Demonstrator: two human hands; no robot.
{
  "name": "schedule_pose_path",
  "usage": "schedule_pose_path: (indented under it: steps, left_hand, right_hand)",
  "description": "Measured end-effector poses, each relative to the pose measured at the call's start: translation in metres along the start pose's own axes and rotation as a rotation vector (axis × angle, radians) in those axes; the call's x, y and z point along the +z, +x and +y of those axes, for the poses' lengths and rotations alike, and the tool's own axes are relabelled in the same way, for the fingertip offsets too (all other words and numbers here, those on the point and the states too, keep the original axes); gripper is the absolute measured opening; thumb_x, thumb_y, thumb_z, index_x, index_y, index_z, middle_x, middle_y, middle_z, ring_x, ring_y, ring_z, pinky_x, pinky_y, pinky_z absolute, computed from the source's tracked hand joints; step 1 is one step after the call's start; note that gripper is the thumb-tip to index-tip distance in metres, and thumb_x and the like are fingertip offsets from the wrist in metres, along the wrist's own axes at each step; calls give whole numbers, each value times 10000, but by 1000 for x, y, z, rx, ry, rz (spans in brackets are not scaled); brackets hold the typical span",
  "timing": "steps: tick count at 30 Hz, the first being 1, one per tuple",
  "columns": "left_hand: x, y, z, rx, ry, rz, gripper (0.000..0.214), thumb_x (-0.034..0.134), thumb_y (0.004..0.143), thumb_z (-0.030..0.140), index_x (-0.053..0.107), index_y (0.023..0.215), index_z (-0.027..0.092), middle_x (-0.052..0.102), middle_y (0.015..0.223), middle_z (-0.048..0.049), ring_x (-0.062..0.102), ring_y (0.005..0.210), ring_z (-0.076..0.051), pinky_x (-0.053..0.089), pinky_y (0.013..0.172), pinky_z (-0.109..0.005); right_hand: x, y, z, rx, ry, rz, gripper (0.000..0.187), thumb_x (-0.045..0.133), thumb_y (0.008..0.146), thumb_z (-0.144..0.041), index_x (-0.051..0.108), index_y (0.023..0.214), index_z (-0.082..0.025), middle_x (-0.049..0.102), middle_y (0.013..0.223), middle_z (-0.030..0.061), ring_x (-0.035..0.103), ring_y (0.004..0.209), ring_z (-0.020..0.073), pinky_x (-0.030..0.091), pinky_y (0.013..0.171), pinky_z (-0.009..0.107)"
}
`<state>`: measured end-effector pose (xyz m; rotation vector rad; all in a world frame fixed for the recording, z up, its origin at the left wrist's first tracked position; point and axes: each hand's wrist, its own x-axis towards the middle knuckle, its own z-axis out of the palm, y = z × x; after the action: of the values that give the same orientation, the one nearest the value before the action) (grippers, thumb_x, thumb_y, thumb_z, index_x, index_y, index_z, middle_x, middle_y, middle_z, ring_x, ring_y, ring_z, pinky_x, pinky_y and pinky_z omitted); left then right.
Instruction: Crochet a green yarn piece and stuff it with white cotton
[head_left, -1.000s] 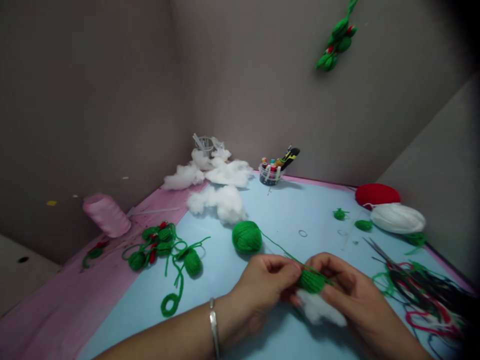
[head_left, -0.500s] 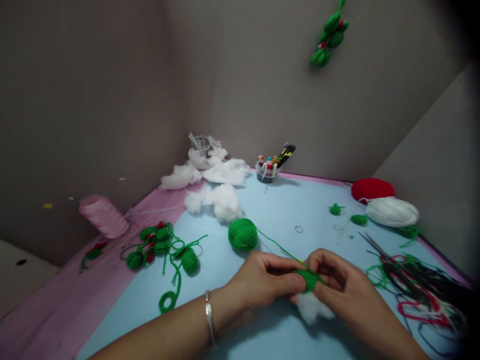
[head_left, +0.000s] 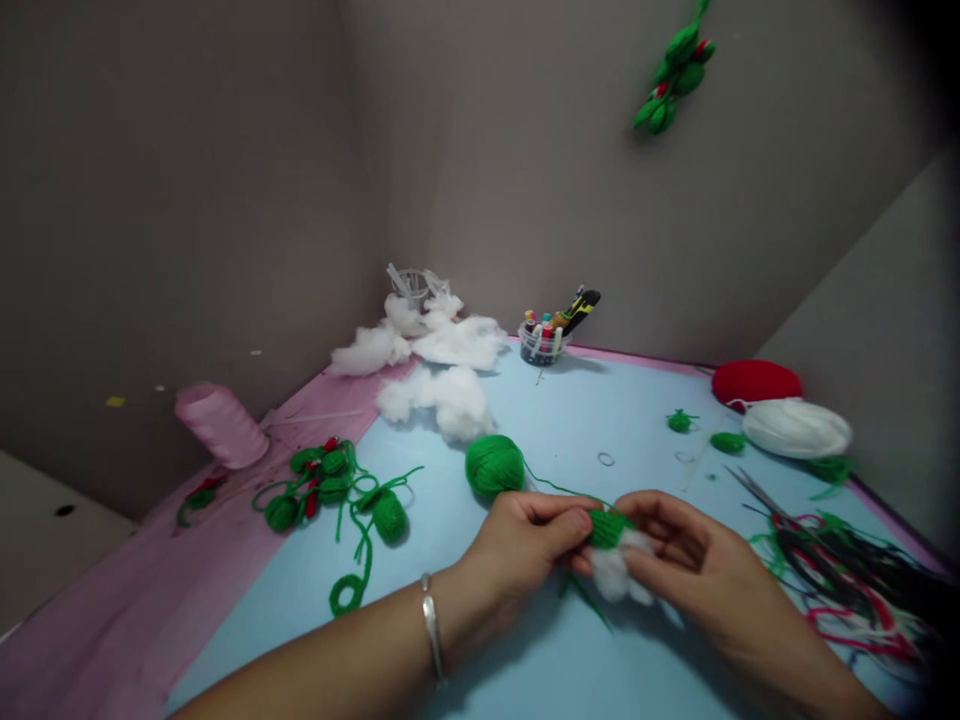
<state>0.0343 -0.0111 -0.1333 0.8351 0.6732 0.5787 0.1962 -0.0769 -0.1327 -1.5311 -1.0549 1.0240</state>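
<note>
A small green crocheted piece [head_left: 609, 528] is pinched by my left hand [head_left: 529, 540], thumb on top. White stuffing [head_left: 613, 575] bulges from its lower edge. My right hand [head_left: 686, 560] has its thumb and fingers closed on the stuffing at the right side of the piece. From the green yarn ball [head_left: 495, 466] just beyond my left hand, a strand runs to the work. A loose green yarn end [head_left: 595, 605] dangles below. The undersides of both hands' fingers are hidden.
Stuffing clumps [head_left: 442, 400] lie at the back, beside a cup of pens [head_left: 544, 342]. Green crocheted pieces [head_left: 322, 480] and a pink thread cone [head_left: 221, 425] are on the left. Scissors [head_left: 776, 510] lie among yarn scraps on the right, near red [head_left: 756, 384] and white yarn [head_left: 796, 428].
The green piece has turned so more of its stitched side shows. My right thumb has moved down from the green edge onto the stuffing. The whole view has shifted slightly.
</note>
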Motion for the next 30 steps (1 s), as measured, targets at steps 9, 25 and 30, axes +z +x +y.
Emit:
schedule_pose_path:
  steps: [9, 25, 30]
  left_hand:
    - [5, -3, -5, 88, 209, -87, 304, 700, 668, 383, 754, 761, 98, 547, 599, 6, 454, 544, -81, 334, 556, -237]
    - [-10, 8, -16, 321, 570, 102, 292, 508, 729, 113, 750, 891, 136, 714, 870, -47, 625, 821, -176, 489, 757, -276]
    - [-6, 3, -19, 371, 685, 101, 310, 503, 753, 123, 754, 934, 131, 729, 883, -66, 651, 857, -204, 512, 814, -310]
  right_hand:
    - [10, -2, 2, -28, -83, 62, 180, 668, 576, -260, 498, 612, -214, 518, 557, -45, 496, 522, 111, 392, 476, 216]
    - [8, -9, -6, 189, 81, -147, 445, 779, 643, -383, 643, 1018, -189, 694, 843, 50, 643, 742, 168, 512, 664, 272]
    - [17, -5, -1, 141, 50, -2, 367, 784, 513, -309, 653, 824, -165, 682, 734, 46, 631, 642, 170, 513, 598, 284]
